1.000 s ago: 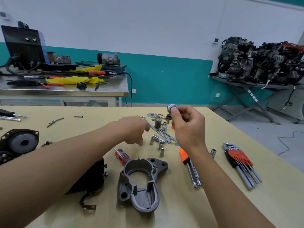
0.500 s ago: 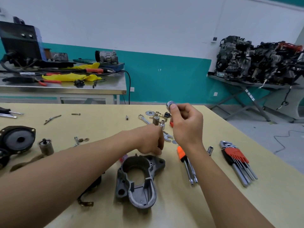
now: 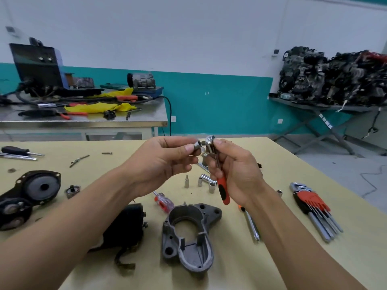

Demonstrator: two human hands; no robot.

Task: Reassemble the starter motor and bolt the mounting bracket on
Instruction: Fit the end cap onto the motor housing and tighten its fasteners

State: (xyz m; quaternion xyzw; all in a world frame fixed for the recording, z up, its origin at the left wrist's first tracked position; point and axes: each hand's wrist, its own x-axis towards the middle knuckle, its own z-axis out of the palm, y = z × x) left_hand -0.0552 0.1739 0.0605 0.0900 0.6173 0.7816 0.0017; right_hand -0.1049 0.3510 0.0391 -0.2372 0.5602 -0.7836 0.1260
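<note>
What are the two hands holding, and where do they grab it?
Left hand pinches a small socket by its sides; right hand grips the ratchet by its handle.

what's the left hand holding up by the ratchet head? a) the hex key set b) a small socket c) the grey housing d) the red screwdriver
b: the left hand pinches a small silver socket at its fingertips, right beside the head of the ratchet that the right hand grips.
</note>
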